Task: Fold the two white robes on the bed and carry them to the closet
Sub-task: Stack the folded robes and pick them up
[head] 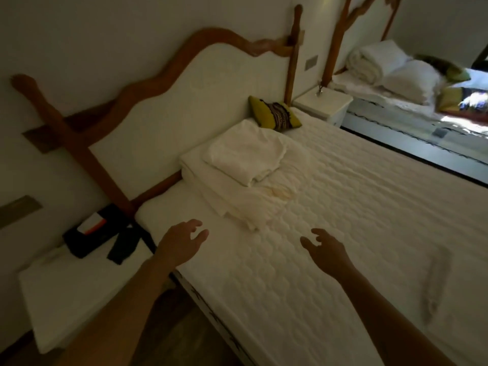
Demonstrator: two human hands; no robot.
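Head view, looking down over the bed (369,220): both arms reach forward, the left hand (179,244) and right hand (326,250) held apart above the quilted cover, fingers spread and loosely bent, gripping nothing. The white robes (245,165) lie folded just beyond the fingertips, the smaller stacked on the larger, by the headboard (184,83) and nearer the left hand. A green cushion (276,117) sits behind them.

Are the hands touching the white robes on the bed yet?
Apart. The head view shows bare mattress between the folded robes and both the left hand and the right hand.
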